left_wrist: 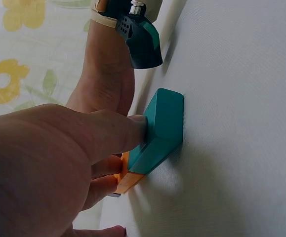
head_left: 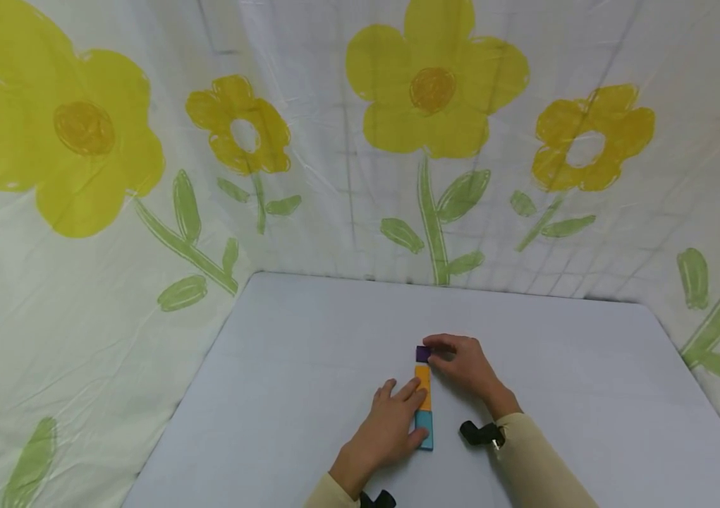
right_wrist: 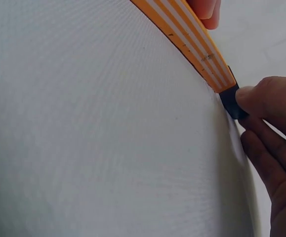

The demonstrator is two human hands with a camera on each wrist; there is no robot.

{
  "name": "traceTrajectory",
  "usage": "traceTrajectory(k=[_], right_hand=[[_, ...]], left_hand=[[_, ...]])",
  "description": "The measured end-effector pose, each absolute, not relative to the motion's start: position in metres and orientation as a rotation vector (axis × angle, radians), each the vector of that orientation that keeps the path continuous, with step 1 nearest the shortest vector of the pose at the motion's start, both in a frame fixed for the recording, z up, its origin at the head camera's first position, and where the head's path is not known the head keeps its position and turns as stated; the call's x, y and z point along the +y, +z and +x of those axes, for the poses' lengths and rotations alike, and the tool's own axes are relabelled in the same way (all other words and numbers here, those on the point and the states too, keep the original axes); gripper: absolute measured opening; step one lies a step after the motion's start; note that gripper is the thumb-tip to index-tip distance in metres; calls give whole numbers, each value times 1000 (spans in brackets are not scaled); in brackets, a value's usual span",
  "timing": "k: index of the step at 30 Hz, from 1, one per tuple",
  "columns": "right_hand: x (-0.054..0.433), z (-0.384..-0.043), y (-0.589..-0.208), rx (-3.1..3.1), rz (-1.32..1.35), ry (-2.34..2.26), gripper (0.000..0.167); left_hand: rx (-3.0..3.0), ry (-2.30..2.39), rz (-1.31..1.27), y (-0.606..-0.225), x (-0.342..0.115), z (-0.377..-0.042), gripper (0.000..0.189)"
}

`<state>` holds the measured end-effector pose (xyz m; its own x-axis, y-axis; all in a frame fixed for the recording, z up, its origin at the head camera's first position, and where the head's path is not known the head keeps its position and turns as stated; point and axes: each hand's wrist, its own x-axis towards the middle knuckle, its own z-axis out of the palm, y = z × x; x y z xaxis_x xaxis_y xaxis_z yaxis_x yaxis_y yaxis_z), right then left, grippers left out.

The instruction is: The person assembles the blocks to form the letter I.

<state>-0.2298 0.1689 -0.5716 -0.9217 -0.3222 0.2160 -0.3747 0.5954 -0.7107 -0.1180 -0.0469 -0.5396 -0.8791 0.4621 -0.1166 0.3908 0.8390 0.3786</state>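
Observation:
A row of blocks lies end to end on the white table, running away from me in the head view. Nearest is a teal block [head_left: 424,420], then an orange block [head_left: 424,403], and at the far end a small dark purple block [head_left: 422,354]. My left hand [head_left: 388,427] rests over the row, its thumb pressing on top of the teal block [left_wrist: 167,116] and outstretched fingers touching the orange one. From the right, my right hand [head_left: 469,365] pinches the purple block between thumb and fingers. White stripes mark the orange block [right_wrist: 184,29] in the right wrist view.
The white tabletop [head_left: 309,339] spreads around the row. Behind and beside it hangs a pale curtain [head_left: 309,233] printed with yellow flowers. A black wrist device [head_left: 481,433] sits at the right cuff, and another [head_left: 380,499] at the left cuff.

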Motion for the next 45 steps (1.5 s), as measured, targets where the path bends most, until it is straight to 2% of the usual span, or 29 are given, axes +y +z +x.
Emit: traceTrajectory(k=[45], right_hand=[[166,-225,-572,-2738,559,1261,32]], left_hand=[[2795,525,660,-536,-47,-120,66]])
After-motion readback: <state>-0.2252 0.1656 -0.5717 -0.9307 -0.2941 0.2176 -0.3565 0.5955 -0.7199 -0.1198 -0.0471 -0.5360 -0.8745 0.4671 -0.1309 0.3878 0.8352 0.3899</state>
